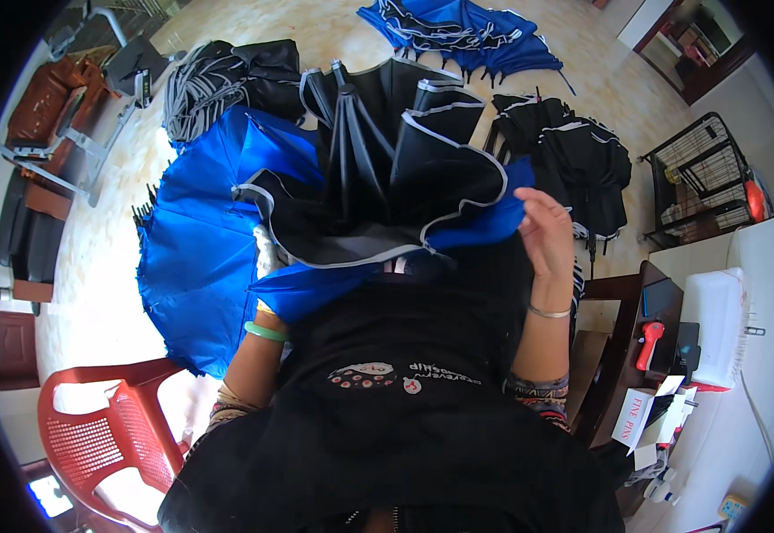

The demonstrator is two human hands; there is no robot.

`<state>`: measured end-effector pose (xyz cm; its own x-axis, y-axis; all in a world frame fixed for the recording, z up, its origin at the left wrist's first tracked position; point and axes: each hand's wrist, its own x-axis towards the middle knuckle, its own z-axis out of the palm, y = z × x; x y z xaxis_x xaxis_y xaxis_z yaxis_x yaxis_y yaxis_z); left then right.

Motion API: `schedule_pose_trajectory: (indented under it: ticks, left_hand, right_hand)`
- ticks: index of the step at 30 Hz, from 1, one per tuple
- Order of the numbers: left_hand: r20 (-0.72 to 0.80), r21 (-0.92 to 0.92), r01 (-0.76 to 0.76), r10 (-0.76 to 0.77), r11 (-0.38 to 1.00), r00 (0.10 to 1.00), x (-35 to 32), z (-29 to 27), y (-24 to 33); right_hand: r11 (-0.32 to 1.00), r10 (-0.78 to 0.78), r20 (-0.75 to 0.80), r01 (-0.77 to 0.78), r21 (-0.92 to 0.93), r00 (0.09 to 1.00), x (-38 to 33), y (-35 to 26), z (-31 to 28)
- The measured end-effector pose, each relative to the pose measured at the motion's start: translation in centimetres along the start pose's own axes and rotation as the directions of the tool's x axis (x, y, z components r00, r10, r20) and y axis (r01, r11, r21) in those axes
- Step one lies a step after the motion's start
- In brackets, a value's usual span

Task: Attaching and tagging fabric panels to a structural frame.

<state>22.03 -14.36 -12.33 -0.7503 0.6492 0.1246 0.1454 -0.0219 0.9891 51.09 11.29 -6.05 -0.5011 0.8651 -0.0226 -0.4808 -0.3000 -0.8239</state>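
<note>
A partly folded umbrella (365, 169) stands in front of my chest, its black inside and bunched dark ribs facing up. Pale grey trim runs along its wavy edge, and blue outer cloth shows at the lower left and right. My right hand (545, 229) is at the right side, curled fingertips pinching the blue cloth's edge. At the left side, my left hand (266, 252), seemingly in a whitish glove, grips the canopy from behind; its fingers are mostly hidden by cloth. A green bangle circles the left wrist, a silvery one the right.
Blue umbrellas (196, 249) lie piled at the left, with black ones (582, 169) at the right and more blue ones (462, 35) at the far side. A red plastic chair (111, 435) stands near left. A dark table (618, 355) and a wire cage (702, 182) are right.
</note>
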Motion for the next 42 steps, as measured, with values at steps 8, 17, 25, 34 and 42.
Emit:
schedule_pose_trajectory:
  ticks: [8,17,25,34,42]
  left_hand:
    - [0.571,-0.748,0.612,-0.221,0.256,0.790,0.8,0.6,1.4]
    - [0.442,-0.722,0.538,-0.309,0.435,0.842,2.1,0.1,-1.0]
    - [0.533,-0.587,0.531,-0.202,0.612,0.822,6.8,-0.4,0.6]
    - [-0.074,0.515,-0.630,0.762,0.582,0.643,2.7,1.5,14.4]
    - [0.208,0.446,-0.407,0.349,0.797,0.914,0.7,7.8,12.8]
  right_hand:
    - [0.951,-0.201,-0.060,0.180,-0.253,0.978,3.2,2.5,7.0]
    - [0.595,0.031,0.415,0.317,-0.739,0.909,2.8,4.4,12.5]
    - [0.479,0.337,0.544,0.358,-0.802,0.768,1.0,6.6,14.1]
    - [0.421,0.077,0.583,0.504,-0.755,0.809,-2.6,9.9,14.2]
    - [0.338,0.035,0.572,0.529,-0.778,0.819,-5.3,8.9,12.4]
